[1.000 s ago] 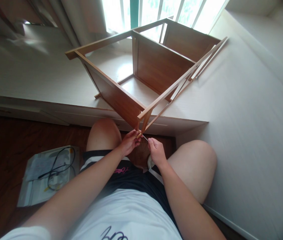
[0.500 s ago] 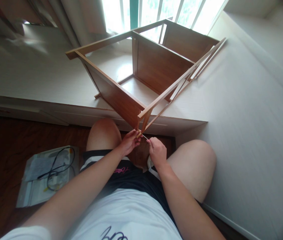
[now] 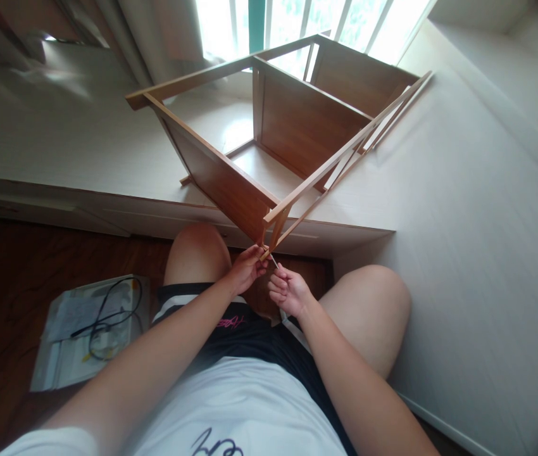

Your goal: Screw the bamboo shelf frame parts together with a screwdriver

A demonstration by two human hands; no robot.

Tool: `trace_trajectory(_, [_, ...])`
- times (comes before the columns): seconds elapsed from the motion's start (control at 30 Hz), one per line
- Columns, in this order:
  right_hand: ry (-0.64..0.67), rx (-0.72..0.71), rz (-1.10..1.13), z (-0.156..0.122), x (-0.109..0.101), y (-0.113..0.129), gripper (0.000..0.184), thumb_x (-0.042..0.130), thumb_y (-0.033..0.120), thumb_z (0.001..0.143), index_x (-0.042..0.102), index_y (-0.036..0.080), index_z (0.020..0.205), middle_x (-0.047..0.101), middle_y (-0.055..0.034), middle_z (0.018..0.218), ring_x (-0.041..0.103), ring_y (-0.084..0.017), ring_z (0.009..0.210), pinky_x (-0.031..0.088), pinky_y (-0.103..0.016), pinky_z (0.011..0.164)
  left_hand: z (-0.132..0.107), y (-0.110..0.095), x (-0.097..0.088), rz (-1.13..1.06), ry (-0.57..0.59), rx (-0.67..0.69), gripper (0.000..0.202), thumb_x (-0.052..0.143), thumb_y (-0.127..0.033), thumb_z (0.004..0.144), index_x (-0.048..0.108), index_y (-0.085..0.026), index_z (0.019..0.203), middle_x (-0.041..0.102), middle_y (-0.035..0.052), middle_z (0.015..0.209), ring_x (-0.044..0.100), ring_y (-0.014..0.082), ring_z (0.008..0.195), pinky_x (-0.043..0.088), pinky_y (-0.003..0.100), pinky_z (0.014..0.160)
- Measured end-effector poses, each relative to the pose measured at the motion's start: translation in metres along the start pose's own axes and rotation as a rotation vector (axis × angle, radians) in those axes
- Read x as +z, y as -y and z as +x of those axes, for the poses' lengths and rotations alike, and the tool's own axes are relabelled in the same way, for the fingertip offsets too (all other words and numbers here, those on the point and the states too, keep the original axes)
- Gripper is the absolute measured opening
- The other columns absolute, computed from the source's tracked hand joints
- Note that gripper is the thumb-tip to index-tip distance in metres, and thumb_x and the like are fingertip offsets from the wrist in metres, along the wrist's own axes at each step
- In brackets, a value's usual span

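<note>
A brown wooden shelf rack lies on its side, its near corner jutting past the ledge toward me. My left hand is closed around the low end of that corner, fingers wrapped on the wood. Just to its right, my right hand pinches a thin, straight metal tool. The tool slants up-left and its far tip meets the wooden corner between my hands. Its grip end is hidden in my fingers, so I cannot make out its exact kind.
The rack rests on a pale ledge below a barred window. A pale panel rises at the right. On the dark floor at left lies a flat, light-coloured box with a black cable on top.
My right hand has rolled over, turning from knuckles up to curled fingers showing, and shifted slightly left. The tool's shaft slants more steeply. My left hand keeps its hold.
</note>
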State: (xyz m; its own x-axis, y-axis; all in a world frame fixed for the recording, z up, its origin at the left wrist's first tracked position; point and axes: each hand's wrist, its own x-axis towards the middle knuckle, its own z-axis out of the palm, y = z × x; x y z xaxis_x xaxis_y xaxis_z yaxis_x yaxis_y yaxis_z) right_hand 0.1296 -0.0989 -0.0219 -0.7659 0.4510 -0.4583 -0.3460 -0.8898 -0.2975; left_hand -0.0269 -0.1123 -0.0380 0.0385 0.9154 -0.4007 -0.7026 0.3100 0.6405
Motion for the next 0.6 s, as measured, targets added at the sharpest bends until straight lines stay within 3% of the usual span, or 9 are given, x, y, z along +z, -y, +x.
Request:
trace_trajectory(0.13, [-0.148,-0.093,-0.168,0.001,-0.001,0.0,0.037,0.045,0.039,0.093,0.034,0.022,0.062,0.032,0.0073,0.046,0.016,-0.008,0.038,0.01,-0.02,0.036,0.0,-0.001,-0.001,0.012,-0.025,-0.025,0.033,0.075,-0.04,0.074,0.062,-0.018,0.095,0.063,0.0009,0.082,0.055,0.0061,0.062,0.039,0.015,0.05])
trace_trajectory(0.23, [-0.372,-0.33,-0.482,0.001,-0.001,-0.002,0.04,0.048,0.046,0.091,0.037,0.022,0.061,0.036,0.0068,0.045,0.02,-0.007,0.037,0.012,-0.022,0.037,0.0,-0.001,-0.002,0.022,-0.027,-0.035,0.033,0.075,-0.039,0.074,0.061,-0.018,0.096,0.064,0.0021,0.084,0.056,0.0064,0.063,0.04,0.016,0.051])
trace_trajectory(0.33, [-0.524,-0.603,-0.936,-0.003,0.0,-0.003,0.043,0.046,0.047,0.092,0.04,0.02,0.059,0.04,0.0048,0.049,0.032,-0.009,0.044,0.022,-0.024,0.045,0.001,0.0,-0.002,0.021,-0.018,-0.026,0.033,0.074,-0.039,0.075,0.061,-0.019,0.097,0.064,0.0017,0.083,0.056,0.0067,0.063,0.04,0.016,0.051])
trace_trajectory(0.43, [-0.578,-0.744,-1.31,-0.009,0.003,-0.003,0.042,0.043,0.045,0.095,0.042,0.02,0.061,0.041,0.0042,0.054,0.036,-0.011,0.052,0.025,-0.026,0.053,0.001,0.0,-0.002,0.017,-0.006,-0.019,0.032,0.074,-0.039,0.075,0.061,-0.019,0.096,0.063,0.0007,0.082,0.056,0.0066,0.063,0.04,0.015,0.051])
trace_trajectory(0.6, [-0.615,-0.799,-1.479,-0.011,0.008,-0.001,0.041,0.037,0.043,0.097,0.038,0.021,0.063,0.039,0.0042,0.056,0.035,-0.012,0.054,0.022,-0.027,0.055,0.001,0.0,-0.002,0.007,0.0,-0.022,0.033,0.075,-0.039,0.075,0.061,-0.019,0.097,0.062,0.0004,0.081,0.056,0.0067,0.063,0.04,0.015,0.051])
